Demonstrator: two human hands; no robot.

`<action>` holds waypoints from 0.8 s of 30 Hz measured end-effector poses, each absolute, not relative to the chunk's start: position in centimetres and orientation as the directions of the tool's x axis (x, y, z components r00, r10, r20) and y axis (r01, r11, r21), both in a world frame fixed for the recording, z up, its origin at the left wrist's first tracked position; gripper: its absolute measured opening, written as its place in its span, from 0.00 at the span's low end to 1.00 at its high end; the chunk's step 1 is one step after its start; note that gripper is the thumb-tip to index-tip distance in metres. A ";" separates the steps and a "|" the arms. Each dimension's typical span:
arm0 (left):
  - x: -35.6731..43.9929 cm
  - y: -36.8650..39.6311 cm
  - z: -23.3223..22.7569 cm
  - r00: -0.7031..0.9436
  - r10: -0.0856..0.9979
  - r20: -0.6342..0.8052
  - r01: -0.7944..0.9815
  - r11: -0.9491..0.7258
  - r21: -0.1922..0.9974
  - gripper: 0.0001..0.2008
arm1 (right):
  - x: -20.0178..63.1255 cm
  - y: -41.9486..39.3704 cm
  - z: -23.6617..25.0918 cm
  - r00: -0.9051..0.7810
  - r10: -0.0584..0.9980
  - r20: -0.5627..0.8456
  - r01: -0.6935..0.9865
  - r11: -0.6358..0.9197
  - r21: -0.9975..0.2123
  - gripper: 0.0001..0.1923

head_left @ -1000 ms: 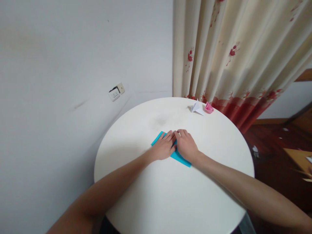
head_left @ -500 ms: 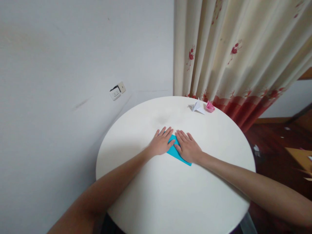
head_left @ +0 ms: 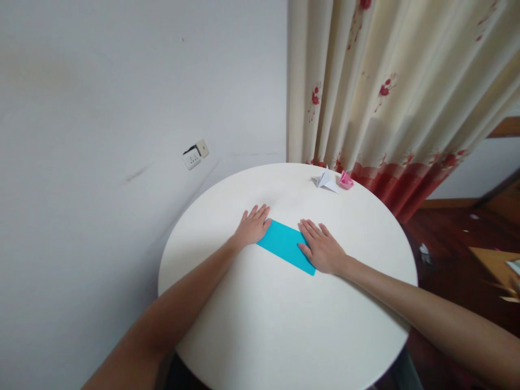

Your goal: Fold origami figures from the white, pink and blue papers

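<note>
A blue rectangular sheet of paper (head_left: 284,245) lies flat and slanted on the round white table (head_left: 260,319). My left hand (head_left: 252,226) rests palm down over its left end, fingers stretched out, the thumb on the paper. Over the right end lies my right hand (head_left: 322,248), also flat with the fingers extended. Between the two hands the middle of the sheet shows. Its two short ends are partly hidden under the hands. I cannot tell whether the sheet is folded.
At the table's far edge stand a white folded paper figure (head_left: 326,181) and a pink folded paper piece (head_left: 346,180). A wall with a socket (head_left: 192,157) borders the left side. A flowered curtain (head_left: 365,108) hangs behind the table.
My left hand has slid left along the blue paper and my right hand slightly right. More of the sheet between them is uncovered.
</note>
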State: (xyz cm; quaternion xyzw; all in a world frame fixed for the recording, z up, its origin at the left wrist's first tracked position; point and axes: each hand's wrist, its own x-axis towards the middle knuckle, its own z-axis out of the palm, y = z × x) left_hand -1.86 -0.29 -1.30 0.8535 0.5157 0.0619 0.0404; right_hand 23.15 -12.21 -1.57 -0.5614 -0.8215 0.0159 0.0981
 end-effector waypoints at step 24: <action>-2.2 -0.7 1.5 0.667 0.715 0.209 0.651 -0.696 0.302 0.26 | 23.2 -12.0 -1.6 -0.354 0.926 0.135 0.907 0.375 -0.191 0.33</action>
